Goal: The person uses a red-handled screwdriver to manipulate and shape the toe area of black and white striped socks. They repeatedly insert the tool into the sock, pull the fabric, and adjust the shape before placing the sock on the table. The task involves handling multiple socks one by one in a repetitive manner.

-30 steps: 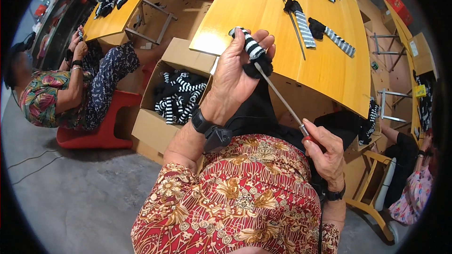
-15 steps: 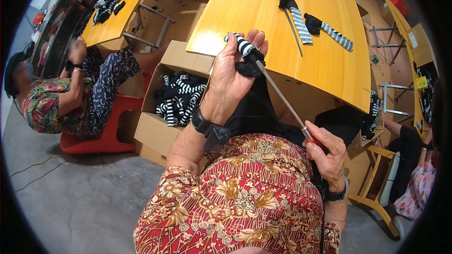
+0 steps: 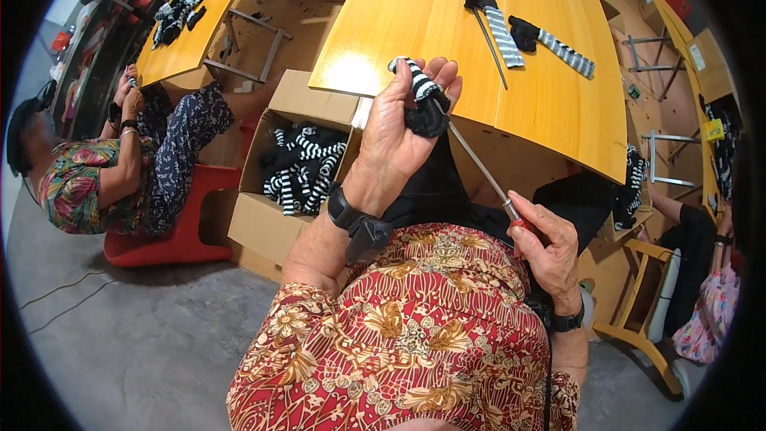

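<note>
Yellow wooden bench (image 3: 415, 20) beyond the left hand (image 3: 392, 132), half-curled around a black-and-white knitted tube (image 3: 425, 92), likely light and soft: pinch one end; right hand (image 3: 550, 246) grips a red-handled metal rod (image 3: 481, 166).

Left hand (image 3: 389, 132) is gripping a striped knit tube (image 3: 423, 86); right hand (image 3: 550, 249) is holding a red-handled rod (image 3: 480, 166), its shaft meeting the tube's black end. Striped pieces (image 3: 503, 37) are lying on the bench (image 3: 399, 20).
</note>
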A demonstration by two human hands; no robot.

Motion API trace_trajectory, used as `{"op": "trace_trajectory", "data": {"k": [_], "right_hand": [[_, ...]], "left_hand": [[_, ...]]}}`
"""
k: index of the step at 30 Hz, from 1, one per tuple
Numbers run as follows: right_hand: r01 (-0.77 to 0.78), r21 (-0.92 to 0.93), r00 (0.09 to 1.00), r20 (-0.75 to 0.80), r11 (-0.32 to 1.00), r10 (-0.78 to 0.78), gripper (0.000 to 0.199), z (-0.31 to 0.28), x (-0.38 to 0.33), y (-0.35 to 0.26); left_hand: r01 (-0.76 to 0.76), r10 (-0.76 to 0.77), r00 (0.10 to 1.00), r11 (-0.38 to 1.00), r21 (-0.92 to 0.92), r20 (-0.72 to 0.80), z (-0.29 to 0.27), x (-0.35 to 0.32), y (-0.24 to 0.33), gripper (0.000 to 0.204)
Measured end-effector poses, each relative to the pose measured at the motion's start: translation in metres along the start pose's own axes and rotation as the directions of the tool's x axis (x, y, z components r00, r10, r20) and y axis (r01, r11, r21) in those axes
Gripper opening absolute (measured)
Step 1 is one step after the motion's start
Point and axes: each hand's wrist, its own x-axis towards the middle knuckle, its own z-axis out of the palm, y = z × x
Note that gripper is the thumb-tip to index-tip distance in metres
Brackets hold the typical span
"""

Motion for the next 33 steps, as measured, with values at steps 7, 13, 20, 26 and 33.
{"op": "trace_trajectory", "data": {"k": [7, 13, 20, 26, 33], "right_hand": [[0.013, 0.032, 1.000, -0.022, 0.999, -0.012, 0.043, 0.002, 0.003, 0.002], [-0.145, 0.158, 0.988, -0.025, 0.977, 0.150, 0.039, 0.005, 0.008, -0.011], [-0.173, 0.255, 0.981, -0.039, 0.951, 0.189, 0.039, 0.010, 0.021, -0.005], [-0.044, 0.159, 0.992, -0.109, 0.986, 0.062, 0.040, 0.013, 0.029, -0.008], [0.196, -0.028, 0.978, -0.060, 0.980, -0.198, 0.044, -0.001, 0.022, -0.006]], "left_hand": [[0.035, -0.041, 0.994, 0.998, 0.055, 0.100, -0.002, -0.004, -0.011, 0.021], [-0.080, 0.055, 0.992, 0.969, 0.233, 0.111, -0.004, -0.003, -0.026, 0.022], [-0.101, 0.050, 0.984, 0.946, 0.307, 0.172, -0.007, 0.008, -0.042, 0.020], [-0.111, 0.042, 0.986, 0.892, 0.438, 0.163, 0.010, 0.006, -0.036, 0.032], [-0.231, 0.058, 0.906, 0.897, 0.376, 0.419, 0.040, 0.012, 0.011, 0.063]]}}
